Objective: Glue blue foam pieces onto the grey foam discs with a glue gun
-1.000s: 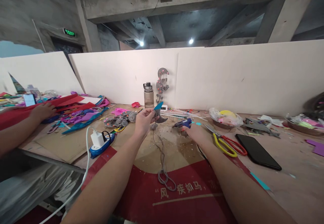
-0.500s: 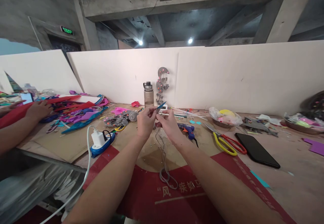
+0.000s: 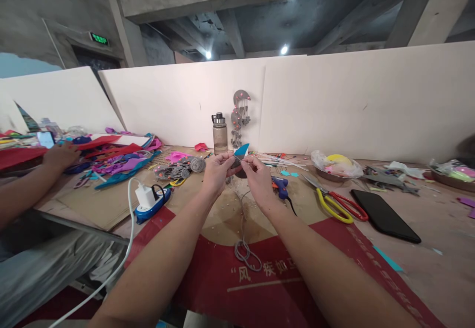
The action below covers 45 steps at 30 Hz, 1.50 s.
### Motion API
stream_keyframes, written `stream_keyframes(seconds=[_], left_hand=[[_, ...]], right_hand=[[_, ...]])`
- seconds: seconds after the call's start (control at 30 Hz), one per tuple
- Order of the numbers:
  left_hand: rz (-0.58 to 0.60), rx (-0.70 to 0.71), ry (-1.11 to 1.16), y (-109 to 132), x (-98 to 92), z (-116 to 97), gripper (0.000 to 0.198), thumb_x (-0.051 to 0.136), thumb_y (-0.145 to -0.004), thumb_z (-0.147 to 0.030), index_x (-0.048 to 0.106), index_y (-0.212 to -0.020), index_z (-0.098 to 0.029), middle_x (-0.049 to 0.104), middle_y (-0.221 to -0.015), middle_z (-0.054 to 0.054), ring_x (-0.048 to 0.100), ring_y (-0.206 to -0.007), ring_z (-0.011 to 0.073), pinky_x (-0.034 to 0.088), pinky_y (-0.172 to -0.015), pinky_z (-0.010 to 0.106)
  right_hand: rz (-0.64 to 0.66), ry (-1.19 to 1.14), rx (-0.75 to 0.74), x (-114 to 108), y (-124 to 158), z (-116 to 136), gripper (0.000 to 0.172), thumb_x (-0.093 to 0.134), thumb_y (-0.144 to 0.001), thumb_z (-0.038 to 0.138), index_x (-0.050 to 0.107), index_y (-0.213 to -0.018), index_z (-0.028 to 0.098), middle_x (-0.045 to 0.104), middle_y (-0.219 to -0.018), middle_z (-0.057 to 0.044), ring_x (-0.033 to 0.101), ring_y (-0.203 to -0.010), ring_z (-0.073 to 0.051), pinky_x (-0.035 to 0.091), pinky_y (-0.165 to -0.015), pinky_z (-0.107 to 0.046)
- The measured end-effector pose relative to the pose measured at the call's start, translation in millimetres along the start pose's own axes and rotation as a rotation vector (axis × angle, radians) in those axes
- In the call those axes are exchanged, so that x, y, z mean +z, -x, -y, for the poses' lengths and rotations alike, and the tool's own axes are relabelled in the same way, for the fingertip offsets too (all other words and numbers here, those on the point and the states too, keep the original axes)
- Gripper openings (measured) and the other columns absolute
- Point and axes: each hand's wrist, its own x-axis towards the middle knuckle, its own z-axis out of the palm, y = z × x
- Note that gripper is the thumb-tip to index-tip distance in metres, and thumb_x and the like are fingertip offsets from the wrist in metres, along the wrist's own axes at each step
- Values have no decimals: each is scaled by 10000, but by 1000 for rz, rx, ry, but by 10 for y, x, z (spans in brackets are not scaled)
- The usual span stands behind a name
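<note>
Both hands meet over the middle of the table and pinch a small dark grey felt-like piece (image 3: 241,171). My left hand (image 3: 218,173) is closed on its left side, and my right hand (image 3: 260,178) has finger and thumb together at its right edge. A pointed blue piece (image 3: 242,150) stands up between the fingertips; whether it is fixed to the grey one I cannot tell. Below the hands hangs a thin grey cord (image 3: 243,214), its loose end looped on the red sheet (image 3: 208,268).
To the right lie scissors (image 3: 336,207), a black phone (image 3: 386,215) and a blue glue gun (image 3: 281,187). A bottle (image 3: 219,137) and a grey hanging ornament (image 3: 241,113) are behind. At left are a power strip (image 3: 152,209), colourful scraps (image 3: 124,164) and another person's hand (image 3: 61,155).
The blue piece has turned to show its broad face, and the dark grey piece now shows between my hands. My right hand has shifted slightly right. The view has tilted a little.
</note>
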Motion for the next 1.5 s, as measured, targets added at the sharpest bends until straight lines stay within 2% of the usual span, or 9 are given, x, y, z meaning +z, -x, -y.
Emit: stream_keyframes(seconds=[0.17, 0.4, 0.67, 0.9, 1.03, 1.13, 1.3, 1.5], left_hand=[[-25, -17, 3, -28, -16, 60, 300, 823, -623, -324, 664, -776, -120, 680, -789, 49, 654, -734, 148, 584, -808, 393], [-21, -26, 31, -1, 12, 48, 368, 863, -562, -362, 643, -728, -118, 643, -746, 22, 629, -716, 127, 578, -808, 379], [-44, -53, 30, 48, 40, -17, 335, 845, -564, -330, 625, -703, -121, 565, -636, -33, 567, -618, 82, 573, -799, 371], [-84, -42, 22, 19, 29, -3, 323, 836, -549, -315, 619, -694, -123, 582, -671, -23, 573, -645, 92, 578, -777, 367], [-101, -34, 23, 6, 12, -2, 288, 825, -563, -293, 616, -673, -129, 507, -577, -63, 493, -543, 53, 584, -773, 376], [-116, -35, 14, -3, 8, -1, 267, 820, -571, -282, 616, -657, -132, 443, -527, -82, 451, -507, 43, 592, -761, 385], [-118, -40, 21, -1, 24, -4, 262, 821, -554, -268, 625, -660, -131, 478, -573, -57, 537, -608, 82, 597, -774, 395], [-109, -43, 14, 12, 26, 3, 258, 814, -546, -269, 626, -659, -133, 526, -619, -37, 554, -648, 92, 599, -757, 376]], right_hand=[[-73, 57, -7, -5, 15, 18, 249, 520, -822, 374, 641, -958, 204, 485, -657, 29, 452, -636, -151, 371, -635, -273], [-84, 80, -74, -2, -15, -7, 224, 560, -791, 359, 702, -865, 202, 622, -772, -20, 493, -695, -161, 388, -661, -285], [-116, 47, -40, 16, -46, -95, 236, 576, -778, 374, 724, -841, 201, 640, -768, -29, 504, -708, -165, 382, -648, -283], [-86, 32, -22, 19, -36, -78, 230, 579, -770, 373, 713, -829, 195, 596, -722, -13, 461, -669, -151, 358, -624, -274], [-94, 14, -7, 5, -21, -51, 198, 576, -769, 354, 667, -813, 184, 500, -654, 21, 416, -625, -136, 341, -613, -270], [-107, -3, 4, -22, -19, -20, 185, 572, -763, 349, 635, -795, 178, 491, -665, 24, 414, -629, -132, 346, -627, -272], [-139, 21, 23, -62, -46, 3, 224, 552, -773, 360, 650, -849, 173, 522, -702, 11, 441, -667, -143, 358, -657, -281], [-138, 37, 44, -85, -81, -3, 259, 554, -768, 371, 688, -856, 167, 528, -686, 8, 442, -660, -146, 355, -652, -285]])
